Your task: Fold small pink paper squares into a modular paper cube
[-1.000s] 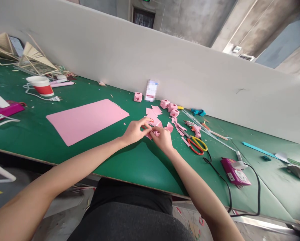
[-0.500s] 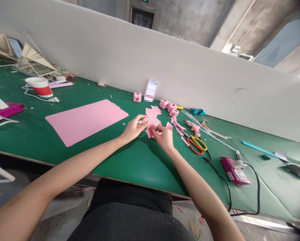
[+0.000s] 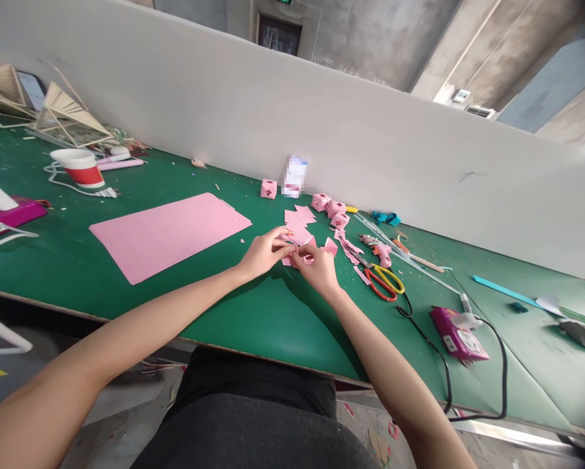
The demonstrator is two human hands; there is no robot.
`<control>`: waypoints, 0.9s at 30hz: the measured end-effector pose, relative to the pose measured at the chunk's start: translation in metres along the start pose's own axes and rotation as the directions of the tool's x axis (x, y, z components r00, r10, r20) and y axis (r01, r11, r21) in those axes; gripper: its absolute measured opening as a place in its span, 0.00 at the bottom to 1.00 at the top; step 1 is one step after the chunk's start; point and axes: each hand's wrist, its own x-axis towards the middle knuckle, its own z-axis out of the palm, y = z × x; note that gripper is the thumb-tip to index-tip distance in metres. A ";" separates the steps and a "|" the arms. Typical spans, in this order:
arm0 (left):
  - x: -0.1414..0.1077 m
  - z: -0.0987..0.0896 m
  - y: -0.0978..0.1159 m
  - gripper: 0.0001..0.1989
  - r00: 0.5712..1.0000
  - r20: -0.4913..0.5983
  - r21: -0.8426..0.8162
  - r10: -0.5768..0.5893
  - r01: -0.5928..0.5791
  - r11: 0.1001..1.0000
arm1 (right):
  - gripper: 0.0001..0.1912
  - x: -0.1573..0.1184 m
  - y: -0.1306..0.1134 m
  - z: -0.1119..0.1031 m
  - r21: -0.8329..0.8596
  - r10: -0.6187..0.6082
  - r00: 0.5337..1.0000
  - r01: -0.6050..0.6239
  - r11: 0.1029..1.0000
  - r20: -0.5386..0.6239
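Observation:
My left hand (image 3: 264, 254) and my right hand (image 3: 318, 266) meet over the green table, fingertips pinched on a small folded pink paper piece (image 3: 308, 258). Part of that piece is hidden behind my fingers. Just beyond lie several flat pink paper pieces (image 3: 297, 229). Farther back sit several pink paper cubes with cut-out openings, one (image 3: 268, 189) left of an upright phone and others (image 3: 320, 202) to its right. A large pink sheet (image 3: 170, 236) lies flat to the left of my hands.
Right of my hands are red-and-yellow-handled scissors (image 3: 381, 283), pink scraps, a pink glue gun (image 3: 381, 253) and a purple power socket (image 3: 459, 333) with a black cable. A paper cup (image 3: 80, 169) and stick models (image 3: 68, 117) stand left. A pale partition (image 3: 224, 111) runs behind.
My left fingertips have moved right and closed in beside my right fingertips on the folded pink piece. My right hand has shifted only slightly.

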 end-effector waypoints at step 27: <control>0.003 -0.001 0.000 0.16 0.998 -0.063 -0.186 -0.028 0.016 0.982 | 0.19 0.001 0.001 0.005 0.473 0.181 0.974 -0.225 0.852 0.137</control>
